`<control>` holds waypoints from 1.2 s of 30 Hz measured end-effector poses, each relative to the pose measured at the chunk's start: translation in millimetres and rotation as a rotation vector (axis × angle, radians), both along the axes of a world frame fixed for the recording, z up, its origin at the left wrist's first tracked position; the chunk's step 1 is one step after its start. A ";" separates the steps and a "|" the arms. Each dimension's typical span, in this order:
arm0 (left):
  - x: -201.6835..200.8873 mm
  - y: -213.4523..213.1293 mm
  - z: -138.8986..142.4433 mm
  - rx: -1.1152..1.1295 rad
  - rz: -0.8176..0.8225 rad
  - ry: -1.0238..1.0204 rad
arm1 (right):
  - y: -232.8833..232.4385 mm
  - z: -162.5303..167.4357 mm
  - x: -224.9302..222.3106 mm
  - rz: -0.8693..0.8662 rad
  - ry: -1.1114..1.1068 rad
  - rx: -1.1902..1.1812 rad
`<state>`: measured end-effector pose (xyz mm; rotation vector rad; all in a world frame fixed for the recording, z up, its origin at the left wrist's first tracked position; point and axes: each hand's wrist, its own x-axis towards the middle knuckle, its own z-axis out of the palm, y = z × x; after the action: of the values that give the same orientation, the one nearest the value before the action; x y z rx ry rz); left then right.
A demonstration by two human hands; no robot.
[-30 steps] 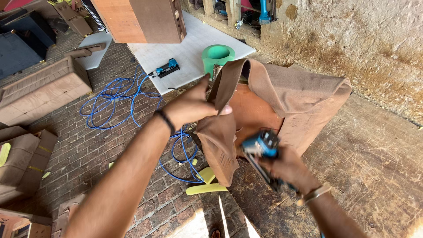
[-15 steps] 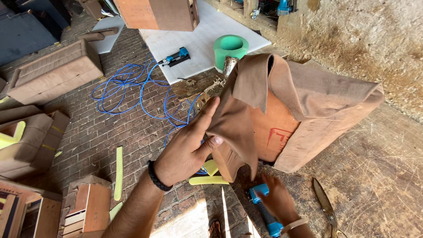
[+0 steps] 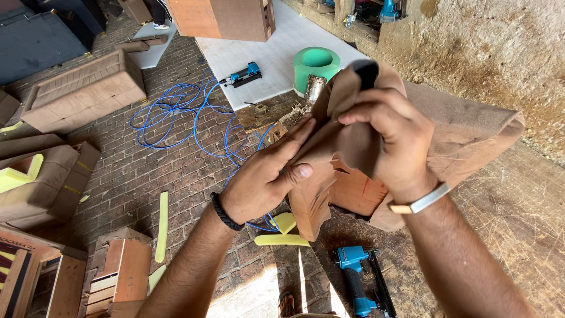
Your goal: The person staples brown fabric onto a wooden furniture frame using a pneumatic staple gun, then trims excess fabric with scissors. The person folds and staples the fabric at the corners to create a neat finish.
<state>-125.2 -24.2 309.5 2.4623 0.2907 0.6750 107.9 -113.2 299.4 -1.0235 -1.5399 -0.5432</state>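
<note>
Both my hands hold a fold of brown fabric (image 3: 465, 129) draped over a wooden frame piece (image 3: 356, 191). My left hand (image 3: 268, 174), with a black band at the wrist, presses the cloth's edge with flat fingers and thumb. My right hand (image 3: 388, 132), wearing a metal bracelet, is clenched around a bunched corner of the same cloth at the top. A blue pneumatic staple gun (image 3: 356, 277) lies on the wooden bench (image 3: 518, 235) below my hands, untouched.
A second blue staple gun (image 3: 244, 75) lies on a white sheet beside a green ring of foam (image 3: 316, 63). A blue air hose (image 3: 176, 112) coils over the brick floor. Upholstered sofa parts (image 3: 82, 88), yellow foam strips (image 3: 162, 224) and wooden frames (image 3: 120, 277) lie at left.
My right hand has let go of the blue staple gun, which now lies on the bench, and has risen to grip the bunched fabric. My left hand stays on the cloth edge.
</note>
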 end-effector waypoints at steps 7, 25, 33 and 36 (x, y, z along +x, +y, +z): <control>10.3 -5.8 -6.9 -0.021 0.077 -0.173 | 23.0 18.7 12.9 0.198 0.052 -0.088; 34.5 -17.8 -24.0 0.435 0.366 -0.357 | -13.6 -39.1 -46.7 -0.066 0.031 -0.140; 36.1 -9.5 -21.6 0.592 0.385 -0.266 | -2.0 -62.7 -26.6 -0.139 -0.097 0.014; 31.1 -6.5 -16.5 0.466 0.262 -0.264 | 11.7 -78.4 -22.7 -0.076 -0.044 0.011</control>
<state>-94.1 -30.7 293.0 2.7475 0.3910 1.2925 85.3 -101.5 221.0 -1.0716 -1.5400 -0.6305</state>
